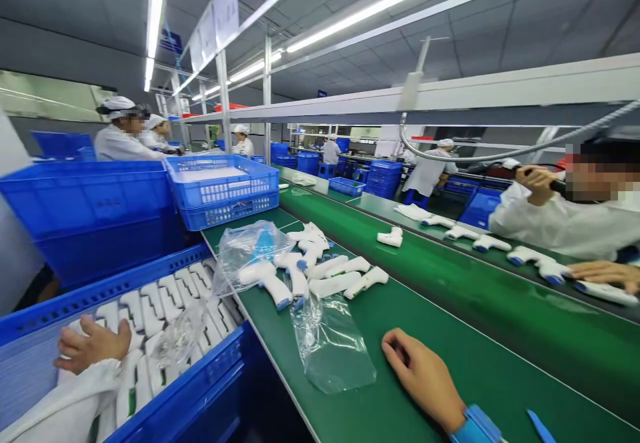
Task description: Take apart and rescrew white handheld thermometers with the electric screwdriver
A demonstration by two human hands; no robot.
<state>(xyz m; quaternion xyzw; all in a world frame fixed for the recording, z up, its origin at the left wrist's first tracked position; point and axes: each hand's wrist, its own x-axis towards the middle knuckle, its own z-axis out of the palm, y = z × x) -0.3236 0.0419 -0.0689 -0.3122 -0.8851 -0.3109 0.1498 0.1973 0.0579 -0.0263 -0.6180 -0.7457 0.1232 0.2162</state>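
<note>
Left hand [93,344] is spread wide, fingers and thumb apart, above the white plastic housings [153,310] lined up in rows in a blue crate [220,356]; nothing shows in its grasp, and whether it touches the housings under it is hard to tell. A crumpled clear bag [180,336] lies on those rows, to the right of this hand.

The right hand [423,373] is loosely curled over the green table [365,416], thumb near the bent fingers; whether anything sits inside the curl cannot be seen. A blue band [475,424] circles its wrist, and a pointed blue tool [540,425] lies near it at the lower edge of the view.

Beyond the right hand, a flat clear plastic bag [340,360] reaches from under a loose pile of white gun-shaped housings [335,285]. Another clear bag [245,246], with something blue showing through, lies against the pile's left side.

Past the table runs a green conveyor belt [450,290] carrying a single white housing [390,237]. On its far side, more gun-shaped housings [491,243] form a line, and a co-worker's hand [607,273] rests at the near end. Stacked blue baskets [225,213] stand at the table's far left end, beside a large blue bin [95,196].
</note>
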